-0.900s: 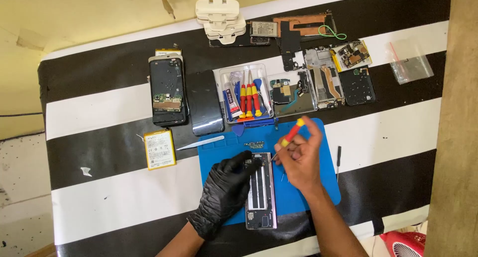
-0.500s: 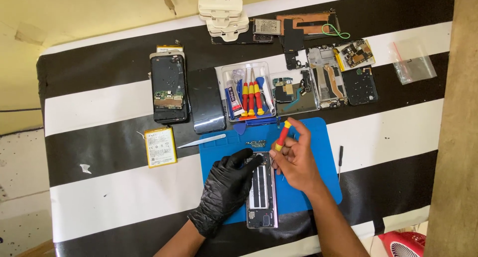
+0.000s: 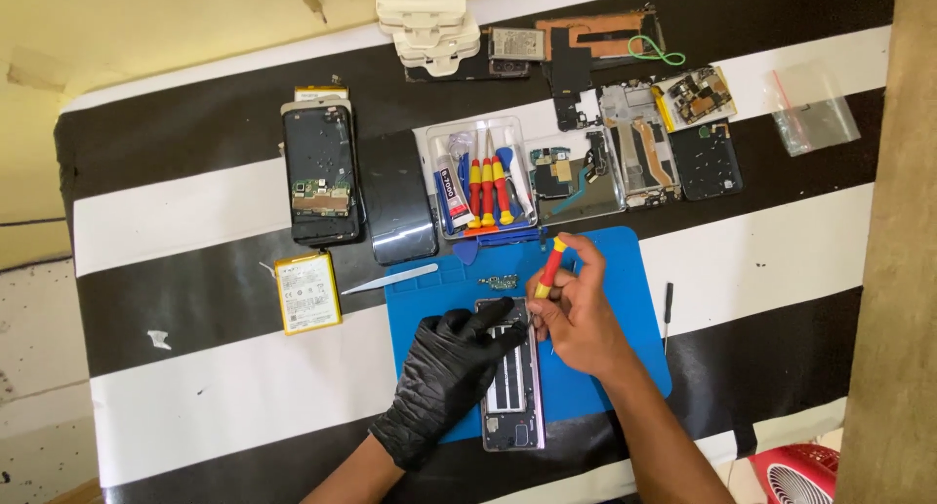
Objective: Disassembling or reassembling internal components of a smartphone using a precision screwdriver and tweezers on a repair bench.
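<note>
An opened phone body [image 3: 511, 387] lies lengthwise on a blue work mat [image 3: 625, 367]. My left hand [image 3: 444, 377], in a black glove, presses down on the phone's left edge and upper end. My bare right hand [image 3: 576, 309] holds a red and yellow screwdriver [image 3: 549, 267] upright, tip down at the phone's top right corner. A small circuit piece [image 3: 498, 282] rests on the mat just above the phone.
A clear tray [image 3: 480, 177] holds more screwdrivers and a glue tube. An opened phone [image 3: 317, 172], a dark back cover [image 3: 398, 197], a yellow battery [image 3: 306, 291], metal tweezers [image 3: 390, 279], phone parts [image 3: 634, 148], white chargers [image 3: 429, 21] and a red fan [image 3: 795, 475] lie around.
My right hand has brought the screwdriver down and left, from above the mat's upper edge to the phone's top corner. The gloved hand has stayed on the phone.
</note>
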